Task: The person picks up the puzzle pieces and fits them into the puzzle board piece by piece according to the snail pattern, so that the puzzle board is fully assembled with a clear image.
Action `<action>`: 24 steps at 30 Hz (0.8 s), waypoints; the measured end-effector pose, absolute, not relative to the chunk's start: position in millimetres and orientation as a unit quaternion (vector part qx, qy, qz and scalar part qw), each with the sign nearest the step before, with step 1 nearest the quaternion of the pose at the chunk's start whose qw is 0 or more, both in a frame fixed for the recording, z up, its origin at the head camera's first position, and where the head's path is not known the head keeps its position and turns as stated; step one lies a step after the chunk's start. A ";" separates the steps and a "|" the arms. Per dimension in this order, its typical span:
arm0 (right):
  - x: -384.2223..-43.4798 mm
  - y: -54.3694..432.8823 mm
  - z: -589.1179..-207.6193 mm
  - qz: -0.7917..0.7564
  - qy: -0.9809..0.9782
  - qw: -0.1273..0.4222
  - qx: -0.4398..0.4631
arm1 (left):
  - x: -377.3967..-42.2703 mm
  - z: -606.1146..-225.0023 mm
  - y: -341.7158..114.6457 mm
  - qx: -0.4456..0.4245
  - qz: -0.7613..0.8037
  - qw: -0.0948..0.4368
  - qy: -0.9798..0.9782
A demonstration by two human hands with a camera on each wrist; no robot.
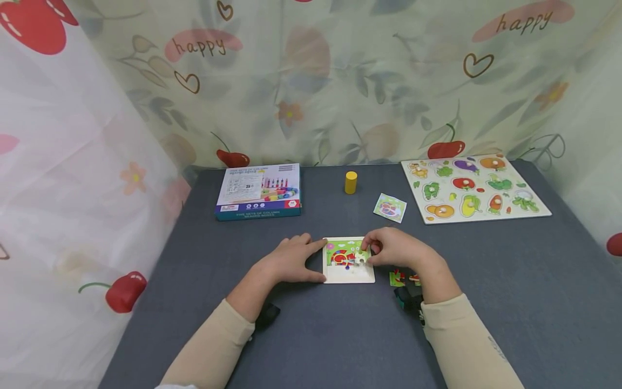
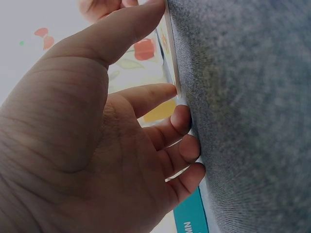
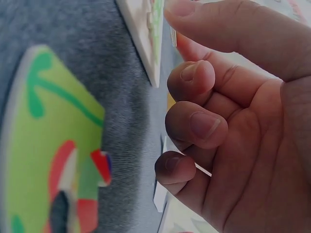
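A small square jigsaw tray point(image 1: 349, 275) with a pale wooden rim lies in front of me, its upper part filled with a green and red picture. My left hand point(image 1: 290, 260) steadies its left side, with thumb and index finger stretched to two corners. At the tray's right side my right hand point(image 1: 396, 248) pinches a jigsaw piece point(image 1: 360, 257) between thumb and index finger, over the picture. Its other fingers curl loosely in the right wrist view. Loose jigsaw pieces point(image 1: 396, 278) lie beside the right wrist, partly hidden; one green and red piece point(image 3: 73, 111) shows large in the right wrist view.
A boxed set point(image 1: 258, 192) lies at the back left of the dark table point(image 1: 340, 340). Further right are a yellow cylinder point(image 1: 351, 182), a small picture card point(image 1: 390, 208) and a large vegetable puzzle board point(image 1: 473, 189). A patterned curtain point(image 1: 311, 81) hangs behind.
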State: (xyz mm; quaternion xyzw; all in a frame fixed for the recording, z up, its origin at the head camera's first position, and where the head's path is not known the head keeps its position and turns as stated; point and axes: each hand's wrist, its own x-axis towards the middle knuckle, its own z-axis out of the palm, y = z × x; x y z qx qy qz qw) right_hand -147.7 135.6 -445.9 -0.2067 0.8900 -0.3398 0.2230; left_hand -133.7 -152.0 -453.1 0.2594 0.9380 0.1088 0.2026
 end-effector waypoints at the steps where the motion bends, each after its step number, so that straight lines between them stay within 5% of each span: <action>1: -147.9 135.1 -446.6 -0.341 0.889 0.224 -0.207 | -133.6 -452.9 -152.1 0.259 0.109 0.203 0.938; 24: -151.4 133.1 -458.9 -0.337 0.883 0.214 -0.246 | -133.6 -452.0 -151.8 0.261 0.110 0.205 0.937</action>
